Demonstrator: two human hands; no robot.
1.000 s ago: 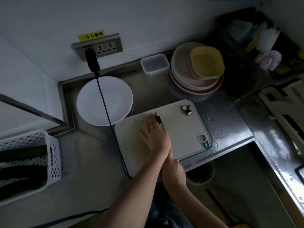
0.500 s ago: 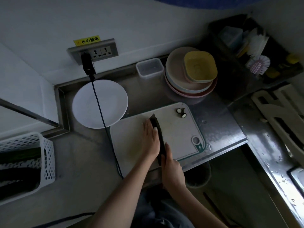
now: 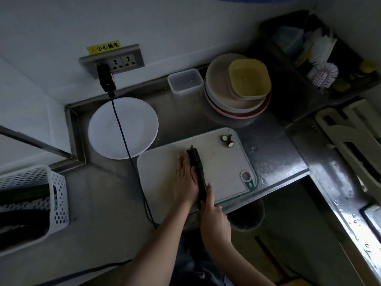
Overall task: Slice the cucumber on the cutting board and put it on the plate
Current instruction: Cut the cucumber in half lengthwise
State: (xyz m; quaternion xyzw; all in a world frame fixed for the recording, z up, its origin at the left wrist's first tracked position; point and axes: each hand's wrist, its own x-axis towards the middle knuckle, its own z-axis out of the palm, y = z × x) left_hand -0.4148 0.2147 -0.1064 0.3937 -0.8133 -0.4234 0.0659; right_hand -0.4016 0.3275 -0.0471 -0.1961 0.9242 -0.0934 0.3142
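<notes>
A long dark cucumber (image 3: pixel 198 170) lies lengthwise on the white cutting board (image 3: pixel 224 172). A pointed knife tip (image 3: pixel 192 147) shows at its far end, the blade running along the cucumber. My right hand (image 3: pixel 213 211) grips the knife handle at the board's near edge, index finger stretched forward. My left hand (image 3: pixel 185 178) lies flat with straight fingers against the cucumber's left side. Two cut cucumber ends (image 3: pixel 227 140) sit at the board's far right corner. The white plate (image 3: pixel 123 129) stands left of the board with nothing on it.
A black cable (image 3: pixel 125 145) runs from the wall socket across the plate and past the board's left edge. A stack of plates and bowls (image 3: pixel 237 91) and a clear box (image 3: pixel 185 81) stand behind the board. A white basket (image 3: pixel 31 205) holds more cucumbers at left.
My left hand slid off the top of the cucumber to its left side and flattened, uncovering the cucumber's length. My right hand moved forward onto the board's near edge.
</notes>
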